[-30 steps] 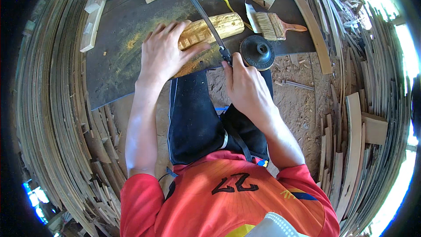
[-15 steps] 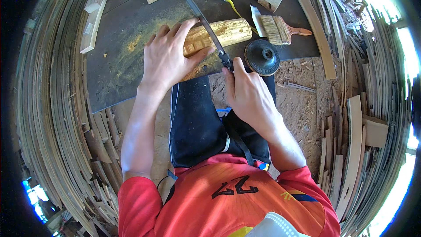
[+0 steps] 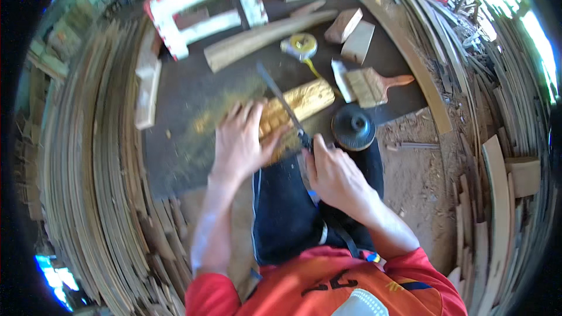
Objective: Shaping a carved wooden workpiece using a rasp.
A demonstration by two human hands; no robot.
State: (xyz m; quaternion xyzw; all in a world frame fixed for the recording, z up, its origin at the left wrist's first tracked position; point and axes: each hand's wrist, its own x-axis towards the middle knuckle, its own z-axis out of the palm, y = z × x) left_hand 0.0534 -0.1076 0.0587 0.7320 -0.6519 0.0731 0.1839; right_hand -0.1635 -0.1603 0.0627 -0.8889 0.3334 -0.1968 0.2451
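"Golden-yellow carved wooden block (image 3: 313, 98): where do you have it?"

"On the dark, flat tabletop (image 3: 181, 90), near the edge closest to me, slanting away to the right."

"And your grip?"

"My bare left hand (image 3: 237, 143) grasps its left end, fingers over the far side, thumb along the near one. My bare right hand (image 3: 338, 172) is clenched around the handle of a black-handled, long, narrow grey metal tool (image 3: 273, 83). The blade crosses over the block, tip pointing away to the left; I cannot tell whether metal and wood touch."

"What lies close by?"

"Fine yellow sawdust (image 3: 205, 120), strewn to the left of my left hand. Near my right hand sits a black round disc with a raised hub (image 3: 354, 127). Beyond that is a wide, flat brush with a wooden handle (image 3: 372, 86), a thin white piece (image 3: 342, 81) at its left side. Past the block rests a rounded yellow-and-grey tape measure (image 3: 300, 45), its yellow tape drawn out toward the block's right end."

"Farther out?"

"A long, pale, slightly curved timber (image 3: 263, 38), then a white frame with red edge marks (image 3: 208, 33). Long, thin brown wooden slats (image 3: 88, 158) are stacked along my left."
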